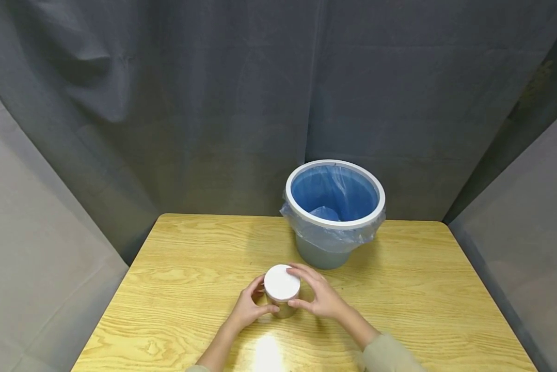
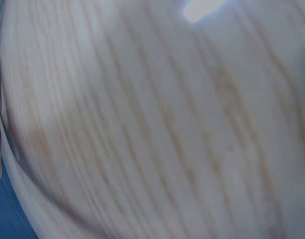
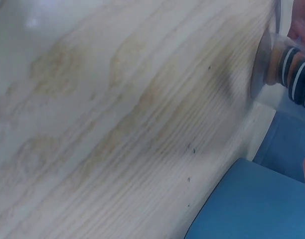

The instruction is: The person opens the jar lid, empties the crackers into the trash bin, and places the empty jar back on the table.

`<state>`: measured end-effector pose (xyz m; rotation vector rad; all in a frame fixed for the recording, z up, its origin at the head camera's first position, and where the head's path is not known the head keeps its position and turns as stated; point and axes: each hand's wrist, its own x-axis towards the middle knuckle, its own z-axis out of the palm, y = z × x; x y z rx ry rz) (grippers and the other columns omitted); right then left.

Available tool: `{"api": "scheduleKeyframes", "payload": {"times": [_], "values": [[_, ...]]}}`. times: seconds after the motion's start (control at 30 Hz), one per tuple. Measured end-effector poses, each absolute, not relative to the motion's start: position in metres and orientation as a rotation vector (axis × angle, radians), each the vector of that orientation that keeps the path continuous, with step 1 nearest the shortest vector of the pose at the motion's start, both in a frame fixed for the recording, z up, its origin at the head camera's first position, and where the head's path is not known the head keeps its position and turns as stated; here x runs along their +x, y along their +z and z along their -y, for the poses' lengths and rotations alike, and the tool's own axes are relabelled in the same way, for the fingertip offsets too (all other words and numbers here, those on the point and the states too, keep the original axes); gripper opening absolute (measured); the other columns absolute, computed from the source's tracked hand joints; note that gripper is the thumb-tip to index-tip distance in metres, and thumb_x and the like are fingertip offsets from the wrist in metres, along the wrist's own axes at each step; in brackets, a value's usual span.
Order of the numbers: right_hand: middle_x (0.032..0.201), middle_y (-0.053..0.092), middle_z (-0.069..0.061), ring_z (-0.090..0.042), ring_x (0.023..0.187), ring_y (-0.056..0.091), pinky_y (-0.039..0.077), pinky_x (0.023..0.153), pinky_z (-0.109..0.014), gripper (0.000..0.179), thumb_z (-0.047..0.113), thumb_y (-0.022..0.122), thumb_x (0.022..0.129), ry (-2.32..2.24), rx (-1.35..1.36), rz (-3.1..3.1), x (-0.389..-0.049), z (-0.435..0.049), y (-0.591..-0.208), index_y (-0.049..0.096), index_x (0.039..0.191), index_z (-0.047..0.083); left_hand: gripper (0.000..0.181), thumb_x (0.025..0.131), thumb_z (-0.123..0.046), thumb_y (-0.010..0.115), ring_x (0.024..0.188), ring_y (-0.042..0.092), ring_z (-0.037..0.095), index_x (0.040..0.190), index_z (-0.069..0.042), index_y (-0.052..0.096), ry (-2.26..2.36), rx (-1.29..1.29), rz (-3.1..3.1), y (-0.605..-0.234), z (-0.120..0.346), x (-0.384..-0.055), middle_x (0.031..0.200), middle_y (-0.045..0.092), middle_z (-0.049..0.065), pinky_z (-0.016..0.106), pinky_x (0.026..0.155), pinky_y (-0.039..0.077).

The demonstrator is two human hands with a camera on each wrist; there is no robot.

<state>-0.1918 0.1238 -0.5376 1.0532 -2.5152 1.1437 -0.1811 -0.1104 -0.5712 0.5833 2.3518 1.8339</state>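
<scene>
On the table [image 1: 190, 289] before the bin [image 1: 322, 257], the left hand [image 1: 249, 308] grips the jar [image 1: 286, 310] while the right hand [image 1: 322, 297] pinches its white lid [image 1: 282, 282], where uneven squeezing or twisting might tip it.

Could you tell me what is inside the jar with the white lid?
In the clear jar, the right wrist view shows dark discs with pale stripes and brown pieces, the jar's upper part cut off. The white lid hides the inside from above.

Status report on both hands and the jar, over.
Left hand holds clear jar; right hand grips white lid. Jar upright, lid on. Lined bin beyond, clear of both hands.
</scene>
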Motion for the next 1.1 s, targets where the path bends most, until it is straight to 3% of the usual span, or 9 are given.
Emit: {"api": "scheduleKeyframes", "payload": {"times": [0.27, 0.53, 0.7, 0.87, 1.1], "values": [[0.138, 0.043, -0.010, -0.031, 0.124, 0.041, 0.033, 0.095, -0.060, 0.071, 0.052, 0.066, 0.077, 1.067, 0.907, 2.543, -0.183, -0.119, -0.544, 0.044, 0.135, 0.016, 0.075, 0.070, -0.017, 0.079, 0.112, 0.050, 0.033, 0.134, -0.008, 0.041, 1.816, 0.574, -2.361, -0.570, 0.111, -0.180, 0.129, 0.051, 0.013, 0.056, 0.093, 0.039], [0.137, 0.043, -0.009, -0.030, 0.122, 0.044, 0.036, 0.093, -0.060, 0.072, 0.050, 0.069, 0.075, 1.073, 0.818, 2.483, -0.176, -0.110, -0.551, 0.046, 0.133, 0.015, 0.076, 0.070, -0.027, 0.080, 0.111, 0.050, 0.023, 0.135, -0.023, 0.041, 1.795, 0.585, -2.405, -0.604, 0.113, -0.191, 0.130, 0.051, 0.001, 0.048, 0.092, 0.042], [0.136, 0.043, -0.011, -0.030, 0.121, 0.044, 0.037, 0.091, -0.060, 0.073, 0.050, 0.069, 0.075, 1.096, 0.793, 2.464, -0.175, -0.107, -0.554, 0.045, 0.133, 0.014, 0.076, 0.070, -0.024, 0.080, 0.111, 0.050, 0.022, 0.135, -0.021, 0.041, 1.791, 0.570, -2.404, -0.604, 0.113, -0.191, 0.130, 0.051, 0.001, 0.048, 0.092, 0.043], [0.136, 0.044, -0.008, -0.030, 0.121, 0.044, 0.038, 0.090, -0.060, 0.070, 0.048, 0.070, 0.075, 1.095, 0.773, 2.458, -0.175, -0.106, -0.556, 0.046, 0.132, 0.016, 0.076, 0.070, -0.015, 0.080, 0.111, 0.050, 0.029, 0.135, -0.012, 0.041, 1.798, 0.579, -2.408, -0.594, 0.111, -0.188, 0.129, 0.051, 0.008, 0.053, 0.091, 0.042], [0.136, 0.044, -0.007, -0.029, 0.121, 0.044, 0.038, 0.091, -0.059, 0.069, 0.047, 0.070, 0.075, 1.109, 0.771, 2.464, -0.175, -0.107, -0.556, 0.047, 0.132, 0.016, 0.075, 0.072, -0.017, 0.078, 0.112, 0.049, 0.033, 0.135, -0.006, 0.040, 1.796, 0.598, -2.374, -0.573, 0.111, -0.181, 0.131, 0.049, 0.013, 0.055, 0.092, 0.040]]}}
